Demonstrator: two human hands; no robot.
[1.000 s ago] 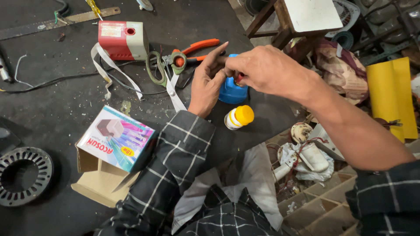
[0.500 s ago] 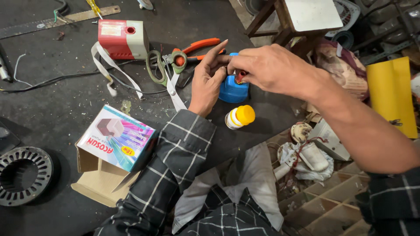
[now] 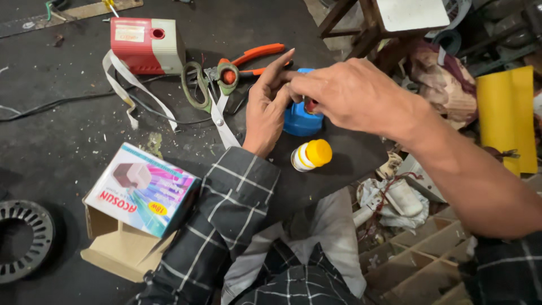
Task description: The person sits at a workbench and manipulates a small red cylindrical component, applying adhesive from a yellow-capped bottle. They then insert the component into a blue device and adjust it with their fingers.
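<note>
Head view, looking down on a dark worktop (image 3: 68,141). Both hands meet over a blue plastic part (image 3: 302,121) that sits near the worktop's right edge. The left hand (image 3: 268,110) stands with fingers raised and the forefinger stretched toward the right hand, its palm edge against the side of the blue part; it closes on nothing that can be seen. The right hand (image 3: 353,93) reaches in from the right, thumb and fingertips pinched together on a small red piece (image 3: 311,105) at the top of the blue part. How firmly that piece is gripped cannot be told, since the fingers cover most of it.

Compared with the views half a second and one second earlier, the change is slight: the hands have stayed joined over the blue part, the right wrist has turned a little, and the red piece remains between the fingertips. This reads as fine fitting work continuing at one spot.

Just beside the blue part, toward the near edge, lies a small white bottle with a yellow cap (image 3: 310,155). Behind the hands lie scissors (image 3: 212,93) and orange-handled pliers (image 3: 254,56); a red-and-white device (image 3: 147,45) stands toward the far edge. An open cardboard box (image 3: 138,197) rests at the near-left corner, with a ringed metal stator core (image 3: 22,240) beside it.
</note>
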